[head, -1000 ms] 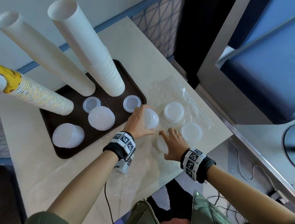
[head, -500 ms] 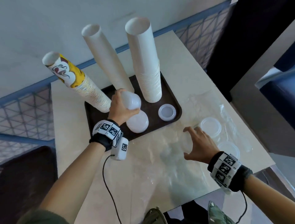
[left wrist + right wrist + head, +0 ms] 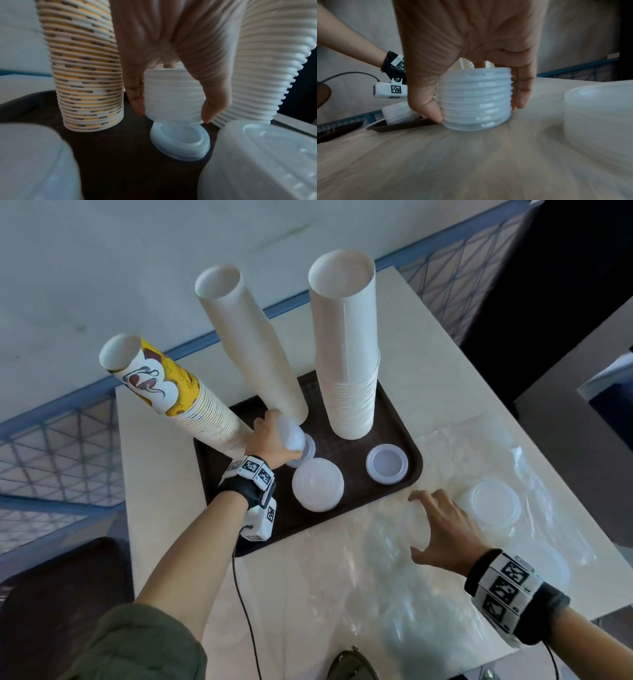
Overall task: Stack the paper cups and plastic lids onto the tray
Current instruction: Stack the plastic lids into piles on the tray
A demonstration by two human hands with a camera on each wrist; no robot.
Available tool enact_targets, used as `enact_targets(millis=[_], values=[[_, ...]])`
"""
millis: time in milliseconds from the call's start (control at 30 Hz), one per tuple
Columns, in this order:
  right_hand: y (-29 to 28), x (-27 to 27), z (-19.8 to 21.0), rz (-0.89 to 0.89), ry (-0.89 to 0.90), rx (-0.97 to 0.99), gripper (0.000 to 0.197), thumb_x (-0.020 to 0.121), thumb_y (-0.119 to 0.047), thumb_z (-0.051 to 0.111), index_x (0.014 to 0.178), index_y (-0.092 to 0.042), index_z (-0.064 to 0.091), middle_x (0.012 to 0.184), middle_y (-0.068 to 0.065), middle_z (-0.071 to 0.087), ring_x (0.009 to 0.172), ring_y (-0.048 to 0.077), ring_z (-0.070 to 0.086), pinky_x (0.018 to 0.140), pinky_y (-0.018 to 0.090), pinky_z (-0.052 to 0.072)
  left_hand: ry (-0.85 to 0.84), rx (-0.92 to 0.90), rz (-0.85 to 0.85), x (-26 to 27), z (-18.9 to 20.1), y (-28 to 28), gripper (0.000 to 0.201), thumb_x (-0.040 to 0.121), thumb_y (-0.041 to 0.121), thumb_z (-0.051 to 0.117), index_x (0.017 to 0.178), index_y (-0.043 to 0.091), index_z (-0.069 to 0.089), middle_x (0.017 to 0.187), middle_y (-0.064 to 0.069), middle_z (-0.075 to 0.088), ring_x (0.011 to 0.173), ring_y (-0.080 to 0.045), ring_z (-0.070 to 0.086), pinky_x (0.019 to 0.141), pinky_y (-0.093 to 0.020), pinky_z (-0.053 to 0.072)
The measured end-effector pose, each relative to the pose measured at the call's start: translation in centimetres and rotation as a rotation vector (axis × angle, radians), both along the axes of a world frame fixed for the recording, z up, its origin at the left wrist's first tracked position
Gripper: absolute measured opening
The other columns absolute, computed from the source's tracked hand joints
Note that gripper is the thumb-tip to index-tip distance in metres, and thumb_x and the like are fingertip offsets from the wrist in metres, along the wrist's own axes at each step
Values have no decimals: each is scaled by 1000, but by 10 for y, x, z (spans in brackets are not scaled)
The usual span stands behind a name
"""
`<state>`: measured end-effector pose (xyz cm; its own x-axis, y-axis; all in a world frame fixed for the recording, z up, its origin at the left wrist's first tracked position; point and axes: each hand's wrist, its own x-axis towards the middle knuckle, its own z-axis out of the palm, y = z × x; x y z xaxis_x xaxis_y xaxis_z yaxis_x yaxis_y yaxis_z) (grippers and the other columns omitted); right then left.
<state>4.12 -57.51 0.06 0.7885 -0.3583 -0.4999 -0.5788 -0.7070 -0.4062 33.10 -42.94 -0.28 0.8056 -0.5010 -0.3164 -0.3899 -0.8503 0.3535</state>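
On the dark brown tray (image 3: 394, 419) stand three tall stacks of paper cups: a yellow-printed stack (image 3: 178, 398), a white stack (image 3: 253, 347) and a wider white stack (image 3: 346, 347). My left hand (image 3: 274, 440) grips a stack of small plastic lids (image 3: 171, 94) and holds it tilted onto a small lid (image 3: 181, 143) lying on the tray. On the table beside the tray, my right hand (image 3: 442, 529) grips another stack of small lids (image 3: 476, 100) between thumb and fingers. A stack of wide lids (image 3: 317, 484) and a small lid (image 3: 387, 463) also sit on the tray.
Wide clear lids (image 3: 493, 503) and another lid pile (image 3: 544, 563) lie on crumpled clear plastic wrap (image 3: 479, 440) at the table's right side. A wire-mesh rail (image 3: 51, 446) runs behind and left of the table. A cable (image 3: 246, 611) hangs from my left wrist.
My left hand carried its lid stack from the table to the tray's back and lowered it onto the small lid there. My right hand closed round the lid stack on the table.
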Motion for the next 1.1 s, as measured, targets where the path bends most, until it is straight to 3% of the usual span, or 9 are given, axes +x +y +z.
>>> enact_targets(millis=[167, 300, 733, 967, 1100], values=[[6, -4, -10, -10, 30, 15, 79, 58, -37, 72, 128, -22, 40, 113, 7, 43, 104, 27, 52, 76, 24, 33, 7, 55, -14, 2, -18, 2, 93, 58, 28, 85, 131, 8, 31, 121, -18, 46, 107, -33, 51, 86, -41, 45], [9, -6, -15, -5, 57, 13, 79, 56, -37, 72, 128, -22, 42, 113, 7, 45, 102, 27, 53, 77, 26, 38, 21, 23, -9, 2, -25, 0, 92, 59, 24, 84, 132, 8, 31, 123, -17, 44, 108, -32, 50, 83, -38, 44], [11, -13, -23, 8, 83, -2, 78, 54, -36, 73, 125, -20, 46, 110, 9, 48, 99, 30, 55, 77, 31, 42, 60, 130, -58, 3, -19, 4, 92, 60, 26, 85, 130, 10, 29, 125, -18, 37, 109, -33, 49, 81, -37, 44], [8, -18, -21, 0, 86, 4, 78, 56, -37, 72, 127, -22, 43, 114, 8, 46, 104, 28, 53, 84, 33, 44, 53, -22, -33, -1, -18, -4, 91, 59, 24, 84, 131, 9, 30, 124, -18, 42, 109, -33, 49, 80, -39, 44], [7, -24, -25, -23, 71, 13, 78, 52, -35, 73, 124, -19, 47, 108, 9, 49, 96, 30, 56, 78, 33, 46, 76, -41, -14, -6, -23, -8, 89, 60, 26, 84, 130, 12, 31, 124, -17, 42, 110, -34, 49, 84, -42, 45]])
